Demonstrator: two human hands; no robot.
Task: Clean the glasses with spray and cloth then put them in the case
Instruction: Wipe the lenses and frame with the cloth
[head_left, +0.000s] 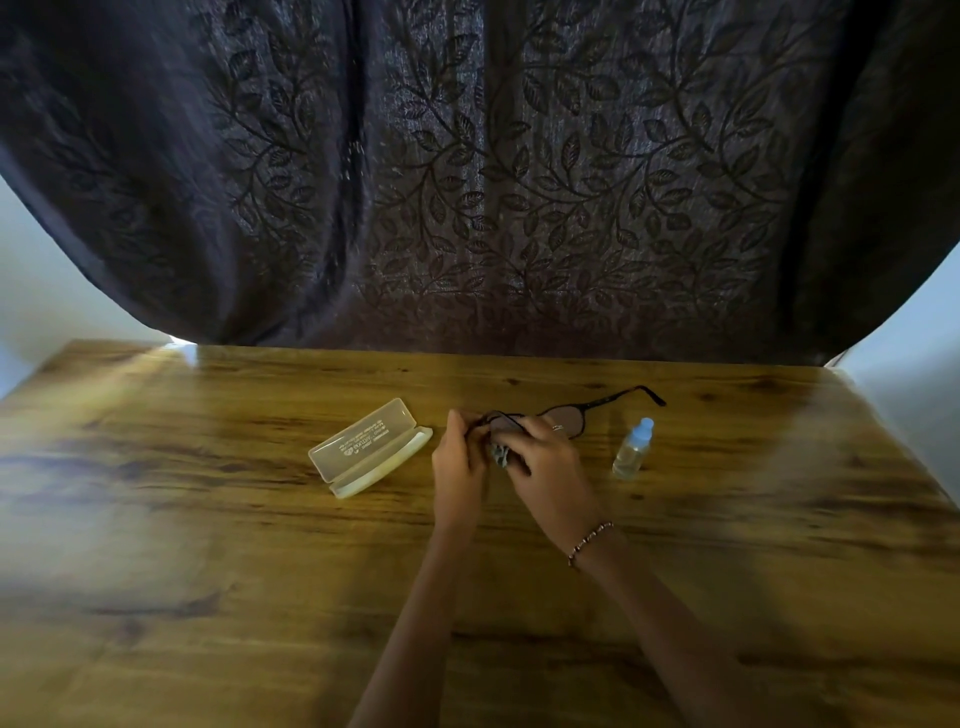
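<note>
Dark-framed glasses (571, 414) are held above the wooden table (208, 519), one temple arm sticking out to the right. My left hand (460, 462) grips the left end of the frame. My right hand (545, 462) presses a small grey cloth (500, 454) against the left lens; most of the cloth is hidden under the fingers. A translucent glasses case (369, 448) lies open on the table just left of my hands. A small clear spray bottle (634, 449) with a pale blue cap stands to the right of my right hand.
A dark curtain (467, 182) with a leaf pattern hangs along the table's far edge. Pale walls show at both sides. A beaded bracelet (589, 543) is on my right wrist.
</note>
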